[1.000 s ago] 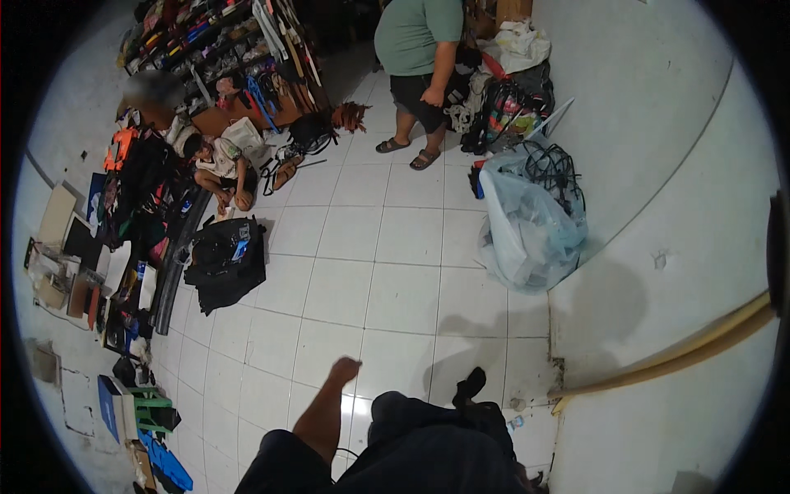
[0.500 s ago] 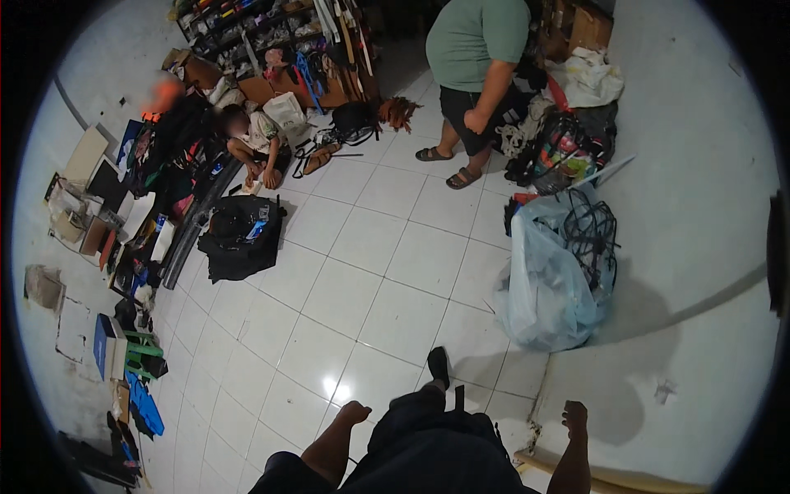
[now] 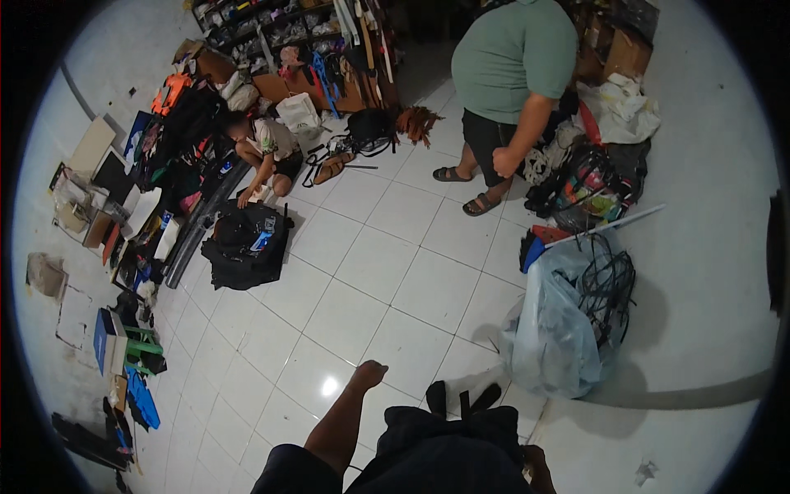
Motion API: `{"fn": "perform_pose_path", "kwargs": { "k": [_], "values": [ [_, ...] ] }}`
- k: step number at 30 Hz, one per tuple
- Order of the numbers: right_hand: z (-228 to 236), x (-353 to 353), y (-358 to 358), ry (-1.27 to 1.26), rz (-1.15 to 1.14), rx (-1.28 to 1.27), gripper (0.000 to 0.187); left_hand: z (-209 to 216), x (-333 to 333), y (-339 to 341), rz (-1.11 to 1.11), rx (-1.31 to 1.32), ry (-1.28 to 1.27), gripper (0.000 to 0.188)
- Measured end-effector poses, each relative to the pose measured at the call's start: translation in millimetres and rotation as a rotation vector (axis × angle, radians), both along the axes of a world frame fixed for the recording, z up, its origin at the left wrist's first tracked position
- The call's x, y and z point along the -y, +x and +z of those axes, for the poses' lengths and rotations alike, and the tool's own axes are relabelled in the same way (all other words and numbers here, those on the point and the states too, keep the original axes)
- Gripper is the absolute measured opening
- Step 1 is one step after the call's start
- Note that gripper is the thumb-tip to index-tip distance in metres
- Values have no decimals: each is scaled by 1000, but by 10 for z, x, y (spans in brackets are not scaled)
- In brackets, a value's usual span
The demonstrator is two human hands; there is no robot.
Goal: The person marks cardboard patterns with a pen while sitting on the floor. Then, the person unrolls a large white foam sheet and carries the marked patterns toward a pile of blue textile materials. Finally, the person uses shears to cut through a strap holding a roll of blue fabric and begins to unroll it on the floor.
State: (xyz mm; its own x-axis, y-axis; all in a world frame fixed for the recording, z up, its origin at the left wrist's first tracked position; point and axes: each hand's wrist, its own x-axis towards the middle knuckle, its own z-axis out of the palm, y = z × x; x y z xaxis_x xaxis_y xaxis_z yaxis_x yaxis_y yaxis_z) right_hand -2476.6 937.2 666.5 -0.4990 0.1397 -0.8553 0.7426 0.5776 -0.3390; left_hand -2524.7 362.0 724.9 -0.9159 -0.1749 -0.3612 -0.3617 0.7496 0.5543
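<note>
White tiles now lie under our left hand (image 3: 369,375), swung forward, curled and empty; right hand (image 3: 536,463) unclear.

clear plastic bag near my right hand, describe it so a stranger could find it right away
On the white tiled floor, look just ahead of the person's right hand. The clear plastic bag stands there, bulging and pale blue-white, with black cables spilling from its top, unlike the flat black backpack further left.
</note>
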Motion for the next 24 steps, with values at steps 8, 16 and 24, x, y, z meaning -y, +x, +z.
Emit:
{"fn": "perform_pose_path", "kwargs": {
  "k": [8,16,24],
  "values": [
    [393,-19,-1316,-48,-35,178,40,-477,-11,492,406,624,-9,54],
    [672,551,-2704,-275,266,220,52,-646,-796,1293,774,729,5,50],
    [379,31,-3465,-215,447,29,41,58,-1635,103,910,271,316,49]
  ]
}}
